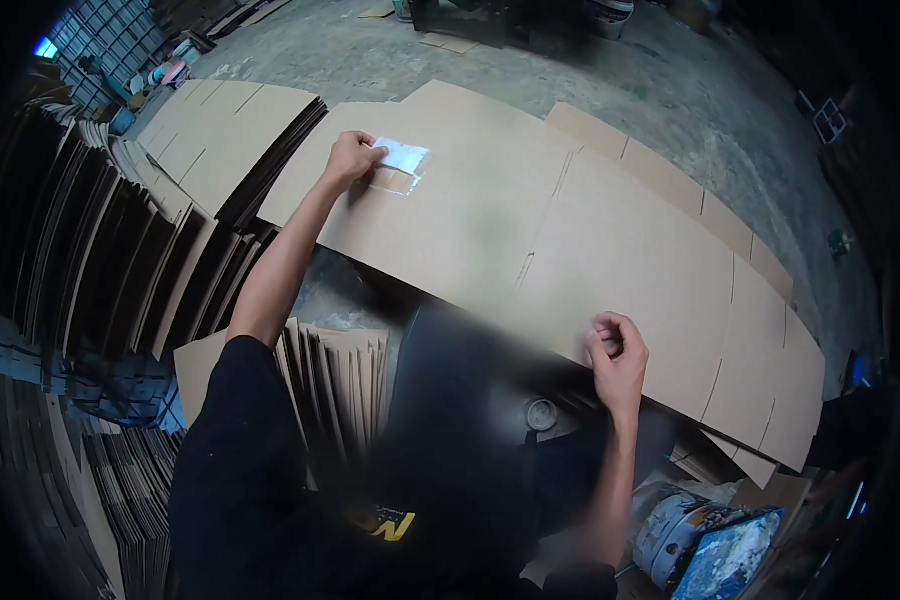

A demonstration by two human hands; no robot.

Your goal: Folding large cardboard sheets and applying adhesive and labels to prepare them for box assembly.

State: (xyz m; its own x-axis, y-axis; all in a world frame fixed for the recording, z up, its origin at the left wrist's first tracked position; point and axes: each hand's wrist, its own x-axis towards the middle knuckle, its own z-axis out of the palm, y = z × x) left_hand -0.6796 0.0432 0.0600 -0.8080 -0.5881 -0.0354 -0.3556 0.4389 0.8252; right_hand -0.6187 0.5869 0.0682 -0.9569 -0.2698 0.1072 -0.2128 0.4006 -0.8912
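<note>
A large flat cardboard sheet with crease lines and slits lies across in front of me. At its far left part, my left hand pinches the left edge of a small white and pale-blue rectangular sheet. Just below that sheet shows a brown rectangle bordered by ragged white smears on the cardboard. My right hand hovers by the near edge of the cardboard, its fingers loosely curled with a gap to the thumb. Nothing shows in it.
Tall stacks of cardboard stand at my left, with more upright sheets near my left elbow. A round container sits below the near edge. At lower right are a smeared white bucket and a blue-and-white smeared panel.
</note>
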